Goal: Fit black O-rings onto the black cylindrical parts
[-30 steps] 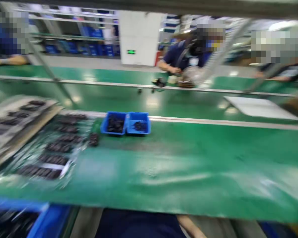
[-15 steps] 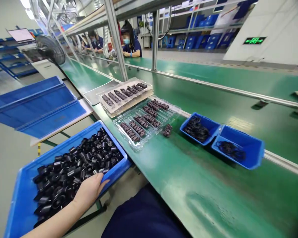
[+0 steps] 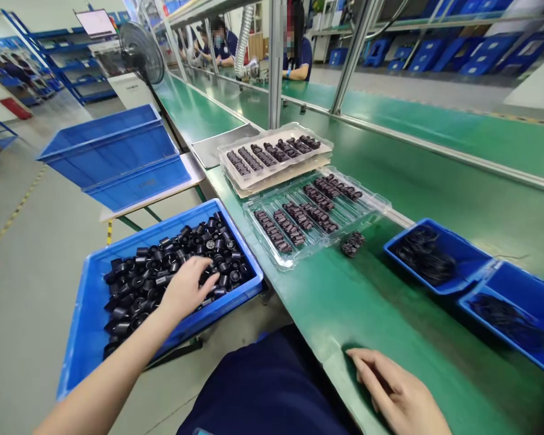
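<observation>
My left hand (image 3: 188, 289) is over the blue bin (image 3: 72, 338) full of short black cylindrical plastic parts (image 3: 140, 275). Its thumb and fingers are apart, with no part visibly held; whether the fingertips touch the parts is unclear. Low at the right, my right hand (image 3: 396, 386) is just above the green bench top (image 3: 308, 296), thumb and fingertips drawn together, nothing visible in them. Beyond it, a clear plastic tray (image 3: 283, 261) bears rows of small dark brown parts (image 3: 272, 231). A small cluster of similar parts (image 3: 353, 243) lies beside the tray.
Two joined blue boxes (image 3: 492, 272) with thin black rings or cords are on the right. A stack of pale trays (image 3: 276, 172) is behind the clear tray. Larger blue crates (image 3: 118, 151) rest on a stand at left. Metal posts (image 3: 275, 72) rise from the bench; people sit beyond.
The view has turned left. My left hand has moved from the bin's near edge to over the black parts, its fingers now apart. My right hand has come into view.
</observation>
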Tool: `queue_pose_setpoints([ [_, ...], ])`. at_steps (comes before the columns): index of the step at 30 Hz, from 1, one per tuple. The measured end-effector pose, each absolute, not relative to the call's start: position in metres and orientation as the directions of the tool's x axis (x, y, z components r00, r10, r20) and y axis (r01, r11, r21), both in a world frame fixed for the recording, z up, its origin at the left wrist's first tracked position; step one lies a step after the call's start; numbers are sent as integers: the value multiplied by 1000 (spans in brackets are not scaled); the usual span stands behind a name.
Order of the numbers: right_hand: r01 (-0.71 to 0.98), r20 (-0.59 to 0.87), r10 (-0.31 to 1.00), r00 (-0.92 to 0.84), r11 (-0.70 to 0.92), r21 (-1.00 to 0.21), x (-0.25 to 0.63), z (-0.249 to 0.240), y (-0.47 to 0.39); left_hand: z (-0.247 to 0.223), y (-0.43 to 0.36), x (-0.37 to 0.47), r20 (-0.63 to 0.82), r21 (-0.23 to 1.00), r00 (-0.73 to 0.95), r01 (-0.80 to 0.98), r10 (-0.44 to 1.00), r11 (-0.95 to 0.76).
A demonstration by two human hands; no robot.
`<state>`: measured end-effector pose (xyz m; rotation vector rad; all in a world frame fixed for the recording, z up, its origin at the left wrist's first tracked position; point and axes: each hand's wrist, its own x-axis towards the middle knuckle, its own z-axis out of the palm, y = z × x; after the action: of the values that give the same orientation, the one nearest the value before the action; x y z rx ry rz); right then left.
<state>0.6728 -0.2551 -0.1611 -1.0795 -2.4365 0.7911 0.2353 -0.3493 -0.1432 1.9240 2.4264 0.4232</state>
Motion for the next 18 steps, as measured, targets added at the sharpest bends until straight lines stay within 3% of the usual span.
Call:
queue_pose_setpoints([
  [3, 560, 173, 754, -634, 602, -569, 679, -168, -262, -146, -309, 196, 153, 217, -233, 956, 960, 197],
  [9, 574, 247, 739, -626, 652, -496, 678, -167, -265, -184, -242, 159, -2, 162, -159, 974, 987, 157],
  [18, 555, 292, 710, -641, 692, -462, 677, -169, -265, -203, -245, 170, -5, 116, -83, 990, 996, 84],
])
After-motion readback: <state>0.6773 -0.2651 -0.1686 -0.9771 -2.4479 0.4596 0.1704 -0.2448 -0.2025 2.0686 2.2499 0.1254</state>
